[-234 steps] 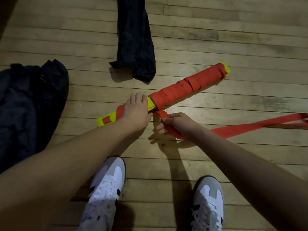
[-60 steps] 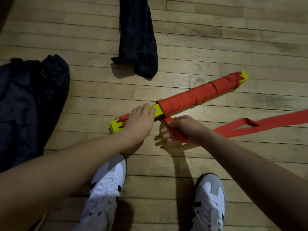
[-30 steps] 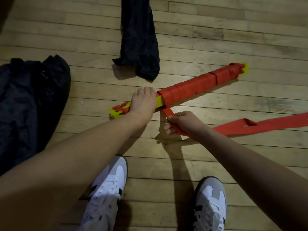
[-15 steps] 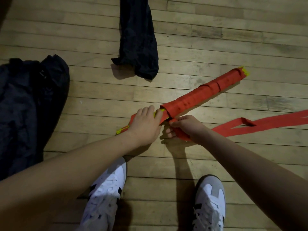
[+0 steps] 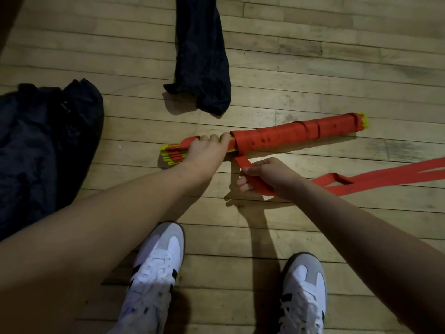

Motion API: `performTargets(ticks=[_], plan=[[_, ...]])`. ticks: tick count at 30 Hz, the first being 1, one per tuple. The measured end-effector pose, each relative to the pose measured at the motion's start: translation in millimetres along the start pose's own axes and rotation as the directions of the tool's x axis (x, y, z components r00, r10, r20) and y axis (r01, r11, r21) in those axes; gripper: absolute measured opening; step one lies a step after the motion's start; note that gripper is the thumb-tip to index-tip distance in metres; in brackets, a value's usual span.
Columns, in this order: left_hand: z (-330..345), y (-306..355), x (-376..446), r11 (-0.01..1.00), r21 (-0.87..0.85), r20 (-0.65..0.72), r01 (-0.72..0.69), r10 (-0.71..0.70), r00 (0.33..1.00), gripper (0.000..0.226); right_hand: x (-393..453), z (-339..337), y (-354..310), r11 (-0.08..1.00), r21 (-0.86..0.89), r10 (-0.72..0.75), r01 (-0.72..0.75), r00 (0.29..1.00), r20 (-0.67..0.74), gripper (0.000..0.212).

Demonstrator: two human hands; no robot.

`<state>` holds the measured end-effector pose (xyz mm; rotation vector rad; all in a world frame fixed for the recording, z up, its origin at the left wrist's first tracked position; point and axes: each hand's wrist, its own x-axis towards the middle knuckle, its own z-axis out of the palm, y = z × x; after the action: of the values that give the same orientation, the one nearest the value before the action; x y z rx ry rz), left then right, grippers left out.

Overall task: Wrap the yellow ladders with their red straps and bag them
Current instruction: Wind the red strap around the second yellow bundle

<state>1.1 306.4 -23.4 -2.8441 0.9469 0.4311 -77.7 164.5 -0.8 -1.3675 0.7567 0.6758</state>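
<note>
Rolled flatter, ladder bundle [image 5: 289, 138] lies left-right; strap [image 5: 375, 175] trails right.

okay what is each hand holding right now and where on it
The left hand grips the yellow ladder bundle on its unwrapped part, beside the red winding. The right hand pinches the red strap just below where it leaves the bundle.
</note>
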Motion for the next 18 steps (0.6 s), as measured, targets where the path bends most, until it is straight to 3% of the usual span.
performTargets(ticks=[8, 12, 18], plan=[[27, 1, -21, 0.984, 0.121, -0.012, -0.131, 0.134, 0.991, 0.037, 4, 7, 13, 1.0, 0.008, 0.024, -0.025, 0.999, 0.033, 0.017], [24, 2, -18, 0.997, 0.037, -0.03, -0.075, 0.076, 0.997, 0.052, 1, 5, 16, 1.0, 0.004, 0.019, -0.019, 1.0, 0.012, 0.015], [14, 0, -8, 1.0, -0.006, -0.043, 0.023, -0.023, 0.999, 0.044, -2, 4, 10, 0.997, 0.065, 0.032, -0.031, 0.999, -0.017, 0.011]])
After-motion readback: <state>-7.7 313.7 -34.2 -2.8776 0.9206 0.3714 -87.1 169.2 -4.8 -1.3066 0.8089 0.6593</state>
